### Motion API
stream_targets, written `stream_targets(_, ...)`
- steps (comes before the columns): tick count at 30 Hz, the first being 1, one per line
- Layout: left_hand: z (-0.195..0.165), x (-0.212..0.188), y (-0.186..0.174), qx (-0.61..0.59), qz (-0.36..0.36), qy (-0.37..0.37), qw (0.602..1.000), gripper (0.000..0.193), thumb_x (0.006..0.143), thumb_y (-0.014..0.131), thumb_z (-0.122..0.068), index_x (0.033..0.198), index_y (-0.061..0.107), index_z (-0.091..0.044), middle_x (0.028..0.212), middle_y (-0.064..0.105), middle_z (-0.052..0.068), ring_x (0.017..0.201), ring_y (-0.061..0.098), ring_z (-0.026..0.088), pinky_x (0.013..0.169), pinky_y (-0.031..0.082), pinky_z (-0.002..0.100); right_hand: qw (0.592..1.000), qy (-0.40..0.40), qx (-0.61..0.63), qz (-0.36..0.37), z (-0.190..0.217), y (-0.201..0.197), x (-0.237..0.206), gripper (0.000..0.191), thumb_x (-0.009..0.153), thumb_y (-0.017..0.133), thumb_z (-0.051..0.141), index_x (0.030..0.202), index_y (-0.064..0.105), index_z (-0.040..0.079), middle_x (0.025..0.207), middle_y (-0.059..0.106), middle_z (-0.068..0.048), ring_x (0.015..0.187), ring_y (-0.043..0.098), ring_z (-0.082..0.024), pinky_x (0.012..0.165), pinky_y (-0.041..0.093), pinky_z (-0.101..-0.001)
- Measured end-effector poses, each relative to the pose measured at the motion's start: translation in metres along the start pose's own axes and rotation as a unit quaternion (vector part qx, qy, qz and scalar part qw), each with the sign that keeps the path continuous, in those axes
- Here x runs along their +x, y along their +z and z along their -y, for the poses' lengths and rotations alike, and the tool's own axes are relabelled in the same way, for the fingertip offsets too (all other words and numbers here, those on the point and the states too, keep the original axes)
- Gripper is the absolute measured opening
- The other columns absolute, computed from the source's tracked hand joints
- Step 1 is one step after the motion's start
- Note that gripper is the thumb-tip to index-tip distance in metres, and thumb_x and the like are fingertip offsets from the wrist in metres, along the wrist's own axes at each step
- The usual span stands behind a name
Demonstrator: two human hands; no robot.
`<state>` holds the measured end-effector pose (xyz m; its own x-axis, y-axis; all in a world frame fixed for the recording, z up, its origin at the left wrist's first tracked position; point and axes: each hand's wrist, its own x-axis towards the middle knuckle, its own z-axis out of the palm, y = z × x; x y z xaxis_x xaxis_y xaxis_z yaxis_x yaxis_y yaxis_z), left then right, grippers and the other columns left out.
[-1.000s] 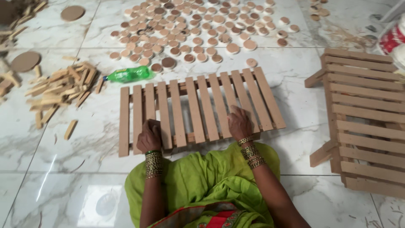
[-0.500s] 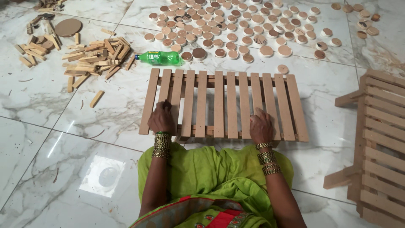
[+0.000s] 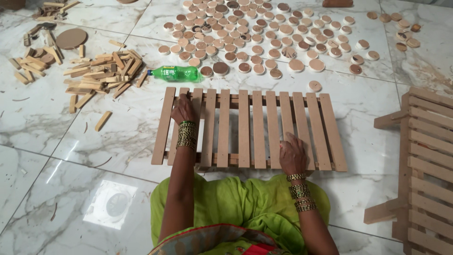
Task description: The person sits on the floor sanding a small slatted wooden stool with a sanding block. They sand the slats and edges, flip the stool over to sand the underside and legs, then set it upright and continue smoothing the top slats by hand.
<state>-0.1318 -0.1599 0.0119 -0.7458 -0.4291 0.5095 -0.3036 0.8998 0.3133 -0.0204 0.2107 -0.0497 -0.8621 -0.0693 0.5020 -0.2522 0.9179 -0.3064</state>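
**Two hands on a slatted wooden panel on a marble floor**

A slatted wooden panel (image 3: 250, 130) lies flat on the white marble floor (image 3: 94, 141), directly in front of the seated person's green-clad lap. Its pale slats run away from the person, fixed across rails near the far and near edges.

The left hand (image 3: 183, 108) rests near the panel's far left part, palm down, fingers loosely curled over the second and third slats from the left; it presses on them rather than gripping anything. The right hand (image 3: 291, 153) lies flat on the slats at the near right part, fingers spread slightly and holding nothing. Both wrists carry stacked gold bangles.

Just beyond the panel's far left corner lies a green plastic bottle (image 3: 175, 73) on its side, blue cap pointing left, its label a wrapped band too small to read. To its left sits a loose pile of short wooden sticks (image 3: 101, 75), with one stray stick (image 3: 103, 121) nearer the person. A flat round brown disc (image 3: 71, 38) lies farther left.

Beyond the bottle, many small round wooden discs (image 3: 264, 33) spread across the floor, one single disc (image 3: 314, 86) just off the panel's far edge. At the right edge stands another slatted wooden frame (image 3: 427, 165), apart from the panel.
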Motion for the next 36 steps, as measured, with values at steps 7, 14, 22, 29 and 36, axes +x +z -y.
stream_targets(7,-0.006,0.003,-0.002,-0.066,-0.048,0.004,0.997,0.010,0.092,0.066,-0.012,0.100,0.061,-0.009,0.087,0.074,0.013,0.078,0.073,0.033,0.058,0.054,0.046,1.000,0.001,0.005,-0.003,-0.002,0.001,0.000,0.014,0.090,0.065,0.012,0.098,0.075,0.006,0.138,0.063,-0.009,0.124,0.057,-0.032,0.099,0.053,-0.0435)
stream_targets(14,0.009,-0.007,-0.015,-0.074,-0.082,0.024,0.994,0.011,0.093,0.068,-0.015,0.103,0.066,-0.010,0.088,0.074,0.013,0.075,0.072,0.034,0.061,0.055,0.047,1.000,0.002,0.007,0.001,0.007,-0.008,0.003,0.014,0.090,0.066,0.013,0.098,0.075,0.005,0.137,0.063,-0.009,0.125,0.057,-0.032,0.099,0.052,-0.0436)
stream_targets(22,0.029,-0.027,-0.030,-0.011,-0.002,0.049,0.999,0.010,0.097,0.069,-0.019,0.093,0.063,-0.011,0.077,0.073,0.011,0.063,0.071,0.031,0.051,0.051,0.044,1.000,0.001,-0.008,0.008,0.016,-0.017,0.007,0.015,0.090,0.063,0.013,0.096,0.075,0.007,0.139,0.063,-0.009,0.127,0.056,-0.032,0.099,0.053,-0.0439)
stream_targets(29,0.054,-0.083,-0.049,0.008,0.032,0.111,0.993,0.009,0.093,0.066,-0.016,0.095,0.059,-0.011,0.077,0.070,0.012,0.062,0.069,0.031,0.051,0.051,0.043,1.000,-0.011,-0.006,-0.006,0.020,-0.021,0.006,0.015,0.094,0.064,0.016,0.098,0.075,0.006,0.139,0.063,-0.009,0.126,0.056,-0.032,0.099,0.053,-0.0454)
stream_targets(36,0.075,-0.134,-0.076,-0.043,0.080,0.079,0.993,0.008,0.097,0.060,-0.015,0.099,0.057,-0.008,0.082,0.072,0.017,0.068,0.070,0.038,0.056,0.051,0.052,0.999,-0.028,-0.019,-0.003,0.022,-0.023,0.005,0.017,0.098,0.061,0.017,0.098,0.074,0.005,0.141,0.063,-0.010,0.125,0.056,-0.033,0.100,0.053,-0.0452)
